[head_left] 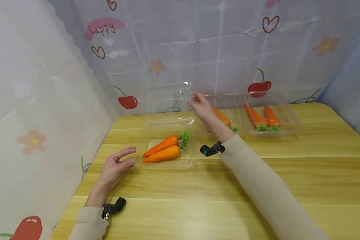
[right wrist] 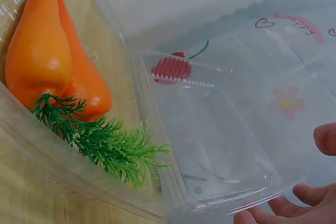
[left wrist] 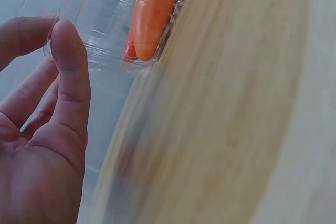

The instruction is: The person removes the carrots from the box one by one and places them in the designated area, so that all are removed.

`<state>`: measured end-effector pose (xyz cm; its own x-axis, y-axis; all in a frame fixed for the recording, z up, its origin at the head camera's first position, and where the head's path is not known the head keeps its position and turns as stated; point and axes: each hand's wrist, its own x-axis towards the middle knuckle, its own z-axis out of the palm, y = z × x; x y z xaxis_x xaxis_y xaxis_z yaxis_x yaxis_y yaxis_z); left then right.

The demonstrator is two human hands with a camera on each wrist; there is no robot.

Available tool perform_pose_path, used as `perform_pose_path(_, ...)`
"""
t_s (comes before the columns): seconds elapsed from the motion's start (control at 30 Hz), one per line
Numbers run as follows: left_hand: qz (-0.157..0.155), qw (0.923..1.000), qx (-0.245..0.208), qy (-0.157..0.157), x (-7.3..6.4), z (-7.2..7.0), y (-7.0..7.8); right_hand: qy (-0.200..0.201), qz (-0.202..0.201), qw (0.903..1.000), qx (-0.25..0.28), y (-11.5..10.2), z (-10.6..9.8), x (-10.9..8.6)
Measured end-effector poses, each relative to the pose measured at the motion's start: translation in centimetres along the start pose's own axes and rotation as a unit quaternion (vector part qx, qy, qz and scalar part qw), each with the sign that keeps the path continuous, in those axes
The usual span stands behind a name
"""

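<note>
A clear plastic clamshell box (head_left: 187, 160) stands open on the table with its lid (head_left: 168, 100) raised at the back. Two orange carrots (head_left: 165, 154) with green tops (head_left: 184, 138) lie side by side in its base. At the box's left edge, my left hand (head_left: 115, 168) has thumb and index finger on either side of the clear rim (left wrist: 94, 61). My right hand (head_left: 202, 108) is at the lid's right edge. In the right wrist view its fingers (right wrist: 283, 208) touch the lid from behind, while the thumb stands apart from it.
Two more clear boxes stand at the back right. The nearer box (head_left: 238, 115) holds a carrot (head_left: 222, 116), partly hidden by my right arm; the farther box (head_left: 291, 120) holds two carrots (head_left: 271, 116). Printed cloth (head_left: 210, 53) hangs behind the wooden table (head_left: 180, 200) and along its left side.
</note>
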<state>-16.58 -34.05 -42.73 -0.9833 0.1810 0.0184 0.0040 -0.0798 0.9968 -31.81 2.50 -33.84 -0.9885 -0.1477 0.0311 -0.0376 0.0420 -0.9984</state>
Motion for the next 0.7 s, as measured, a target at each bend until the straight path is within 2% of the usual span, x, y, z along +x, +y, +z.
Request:
perform_pose_path(0.23, 0.009, 0.9999, 0.012, -0.008, -0.2, 0.1, -0.1, 0.001, 0.050, 0.9980, -0.039, -0.3, 0.3, 0.8)
perform_pose_path(0.5, 0.024, 0.9993, 0.026, -0.009, -0.3, 0.2, -0.1, -0.029, 0.121, 0.9916, -0.036, -0.1, 1.3, 0.9)
perform_pose_path(0.7, 0.028, 0.9995, 0.012, -0.009, -0.2, 0.2, -0.2, -0.022, 0.124, 0.9900, -0.063, 0.1, 2.1, 0.8)
